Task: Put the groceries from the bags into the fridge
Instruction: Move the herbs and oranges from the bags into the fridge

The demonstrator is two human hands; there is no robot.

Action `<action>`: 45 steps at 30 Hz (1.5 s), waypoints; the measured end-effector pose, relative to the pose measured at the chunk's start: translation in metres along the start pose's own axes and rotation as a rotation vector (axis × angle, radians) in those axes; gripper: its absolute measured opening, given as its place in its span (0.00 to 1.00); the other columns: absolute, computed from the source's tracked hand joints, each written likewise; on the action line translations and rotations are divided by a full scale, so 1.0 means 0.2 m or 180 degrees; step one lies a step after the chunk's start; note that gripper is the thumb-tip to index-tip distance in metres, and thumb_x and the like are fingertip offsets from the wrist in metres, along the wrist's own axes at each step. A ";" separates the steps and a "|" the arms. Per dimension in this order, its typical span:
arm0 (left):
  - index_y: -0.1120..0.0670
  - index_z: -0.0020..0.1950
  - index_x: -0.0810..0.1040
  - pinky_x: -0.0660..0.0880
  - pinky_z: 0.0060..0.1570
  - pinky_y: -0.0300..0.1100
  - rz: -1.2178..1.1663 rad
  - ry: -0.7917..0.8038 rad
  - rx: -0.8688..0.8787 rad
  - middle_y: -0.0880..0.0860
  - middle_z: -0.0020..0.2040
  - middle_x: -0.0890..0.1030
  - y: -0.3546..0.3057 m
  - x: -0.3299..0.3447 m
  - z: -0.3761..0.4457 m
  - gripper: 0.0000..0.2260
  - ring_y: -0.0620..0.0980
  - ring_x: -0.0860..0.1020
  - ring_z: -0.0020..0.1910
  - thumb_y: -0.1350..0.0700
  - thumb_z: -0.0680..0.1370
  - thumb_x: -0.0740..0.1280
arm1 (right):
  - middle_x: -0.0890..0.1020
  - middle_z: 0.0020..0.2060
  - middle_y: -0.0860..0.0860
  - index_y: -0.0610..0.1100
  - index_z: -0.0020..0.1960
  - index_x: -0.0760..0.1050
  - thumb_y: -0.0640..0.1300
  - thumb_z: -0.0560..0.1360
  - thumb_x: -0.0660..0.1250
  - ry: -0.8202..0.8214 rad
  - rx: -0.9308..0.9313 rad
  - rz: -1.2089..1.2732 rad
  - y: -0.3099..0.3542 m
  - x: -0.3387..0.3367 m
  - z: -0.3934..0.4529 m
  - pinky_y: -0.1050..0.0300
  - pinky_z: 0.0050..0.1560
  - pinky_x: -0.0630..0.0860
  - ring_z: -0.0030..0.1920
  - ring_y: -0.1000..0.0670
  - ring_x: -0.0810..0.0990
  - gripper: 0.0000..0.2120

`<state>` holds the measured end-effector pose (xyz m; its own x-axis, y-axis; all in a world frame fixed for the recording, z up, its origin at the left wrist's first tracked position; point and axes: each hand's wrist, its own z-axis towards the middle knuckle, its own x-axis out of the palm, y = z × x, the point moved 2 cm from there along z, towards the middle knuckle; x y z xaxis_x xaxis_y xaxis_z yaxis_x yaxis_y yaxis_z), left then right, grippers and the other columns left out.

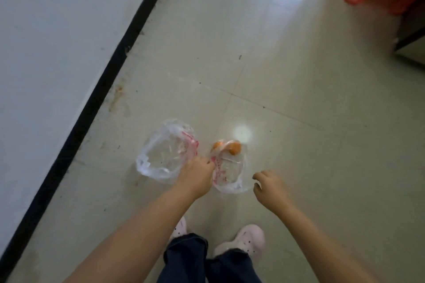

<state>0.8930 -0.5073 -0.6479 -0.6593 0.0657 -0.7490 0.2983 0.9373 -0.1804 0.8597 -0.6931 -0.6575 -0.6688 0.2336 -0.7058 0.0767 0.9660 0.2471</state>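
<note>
- 2 clear thin plastic bags with red print (165, 158) on pale tiled floor (299, 99); orange round fruits (234, 147) in right one.
- Left hand (197, 174) pinches bag tops together.
- Right hand (269, 185) loosely curled, empty; should gather right handles fully before lifting.

Soft, even daylight is filling the scene, moderately bright. Window glare is streaking across the glossy floor tiles (294, 89) at the top, and a small round light spot (242, 133) is glowing on the floor beside the bags. Shadows are staying faint. The whole picture is looking slightly blurred and soft. Wide-angle distortion is bending the dark skirting line (96, 89) and stretching the edges.
</note>
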 end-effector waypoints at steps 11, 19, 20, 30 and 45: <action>0.59 0.71 0.68 0.58 0.73 0.45 0.1216 0.0394 0.1515 0.55 0.72 0.68 0.11 1.27 0.92 0.18 0.54 0.63 0.73 0.61 0.80 0.57 | 0.77 0.61 0.48 0.43 0.63 0.74 0.41 0.77 0.58 0.0390 -0.1424 -0.1752 -0.23 1.15 0.98 0.52 0.63 0.63 0.66 0.45 0.66 0.15; 0.52 0.27 0.83 0.64 0.65 0.50 0.1838 -0.0697 0.1360 0.48 0.26 0.81 0.18 1.49 1.35 0.03 0.49 0.82 0.33 0.55 0.60 0.73 | 0.84 0.32 0.57 0.48 0.34 0.83 0.47 0.61 0.64 -0.0852 -0.1574 -0.2243 -0.45 1.22 1.44 0.63 0.39 0.76 0.38 0.53 0.82 0.10; 0.53 0.36 0.84 0.64 0.67 0.50 0.1765 -0.0644 0.1255 0.52 0.35 0.84 0.18 1.45 1.36 0.02 0.51 0.83 0.44 0.56 0.64 0.73 | 0.85 0.33 0.56 0.48 0.34 0.83 0.48 0.57 0.67 -0.1008 -0.1563 -0.2186 -0.44 1.19 1.44 0.62 0.40 0.75 0.39 0.52 0.83 0.09; 0.54 0.64 0.69 0.72 0.52 0.45 0.0881 -0.0959 0.0454 0.54 0.58 0.77 0.31 1.27 1.58 0.26 0.54 0.77 0.58 0.42 0.72 0.68 | 0.77 0.55 0.41 0.40 0.57 0.75 0.43 0.68 0.70 -0.1210 -0.0868 -0.1270 -0.40 1.04 1.64 0.52 0.45 0.77 0.52 0.40 0.76 0.18; 0.57 0.66 0.69 0.70 0.57 0.46 0.1323 -0.0746 0.0902 0.56 0.66 0.69 0.31 1.34 1.61 0.27 0.55 0.66 0.64 0.48 0.70 0.69 | 0.82 0.43 0.45 0.51 0.51 0.72 0.58 0.49 0.76 -0.0727 -0.1127 -0.1336 -0.57 1.27 1.50 0.60 0.30 0.78 0.36 0.48 0.81 0.33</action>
<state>0.9567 -0.5427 -1.0652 -0.2849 0.3020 -0.9097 0.6960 0.7178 0.0203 0.9031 -0.7109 -1.0648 -0.4094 -0.1043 -0.9064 -0.4375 0.8942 0.0948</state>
